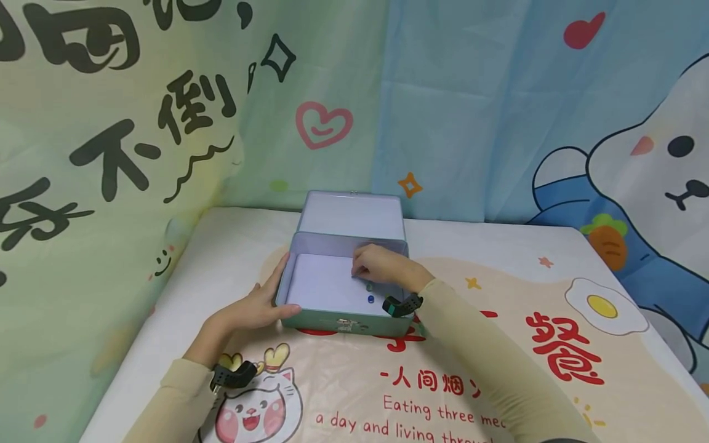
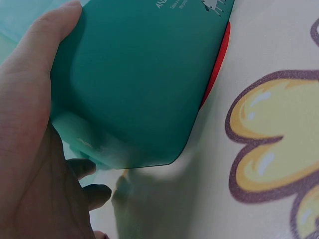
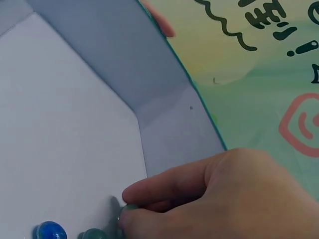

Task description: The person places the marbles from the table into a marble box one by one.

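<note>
A green hinged tin box (image 1: 321, 321) stands on the table with its lid (image 1: 351, 215) raised at the back. My left hand (image 1: 256, 306) holds its front left corner, thumb against the front and fingers along the left side; the left wrist view shows the green outside (image 2: 134, 89) close up. Inside the box, my right hand (image 1: 383, 266) pinches a greenish glass marble (image 3: 128, 208) between thumb and forefinger, just above the white floor (image 3: 65, 124). Beside it lie a blue marble (image 3: 51, 231) and a green marble (image 3: 94, 234). The held marble is mostly hidden by the fingers.
A printed cloth (image 1: 343, 375) with red lettering and a cat drawing covers the table. Behind the box hangs a patterned curtain (image 1: 443, 123). Dark bands with cameras sit on both wrists, the right one (image 1: 402, 304) above the box's front right corner.
</note>
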Available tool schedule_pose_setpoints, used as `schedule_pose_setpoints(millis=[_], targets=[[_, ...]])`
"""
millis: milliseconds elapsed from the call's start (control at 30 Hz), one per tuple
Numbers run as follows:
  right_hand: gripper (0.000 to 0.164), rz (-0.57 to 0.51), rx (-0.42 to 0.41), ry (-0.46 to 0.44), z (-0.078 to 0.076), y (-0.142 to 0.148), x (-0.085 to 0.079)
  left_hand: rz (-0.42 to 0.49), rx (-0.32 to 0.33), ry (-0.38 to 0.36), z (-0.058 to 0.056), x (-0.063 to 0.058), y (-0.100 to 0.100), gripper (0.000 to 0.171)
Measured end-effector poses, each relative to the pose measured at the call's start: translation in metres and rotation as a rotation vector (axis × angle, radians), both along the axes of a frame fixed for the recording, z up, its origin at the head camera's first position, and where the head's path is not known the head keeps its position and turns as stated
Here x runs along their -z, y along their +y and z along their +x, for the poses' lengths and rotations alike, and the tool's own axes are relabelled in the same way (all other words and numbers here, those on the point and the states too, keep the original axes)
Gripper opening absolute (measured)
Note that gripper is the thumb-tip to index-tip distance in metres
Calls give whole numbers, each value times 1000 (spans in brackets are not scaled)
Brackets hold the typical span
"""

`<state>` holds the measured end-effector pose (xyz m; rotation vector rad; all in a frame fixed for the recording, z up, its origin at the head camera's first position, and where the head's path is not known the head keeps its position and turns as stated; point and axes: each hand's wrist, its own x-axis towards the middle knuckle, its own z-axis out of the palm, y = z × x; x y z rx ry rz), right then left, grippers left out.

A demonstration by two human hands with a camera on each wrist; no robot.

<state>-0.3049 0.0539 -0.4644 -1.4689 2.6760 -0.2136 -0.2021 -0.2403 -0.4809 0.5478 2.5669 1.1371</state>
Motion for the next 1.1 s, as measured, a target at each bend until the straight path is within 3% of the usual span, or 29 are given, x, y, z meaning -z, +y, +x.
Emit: schedule_pose_setpoints(millis=[200,667,1100], targets=[[11,46,11,23,3,-1,-3,1,4,2,1,-1,0,104],[16,78,79,-21,4,0,-3,15,5,0,3,-3,1,104],[18,-75,143,-53,2,1,-5,-5,-1,0,2,-2,1,104]])
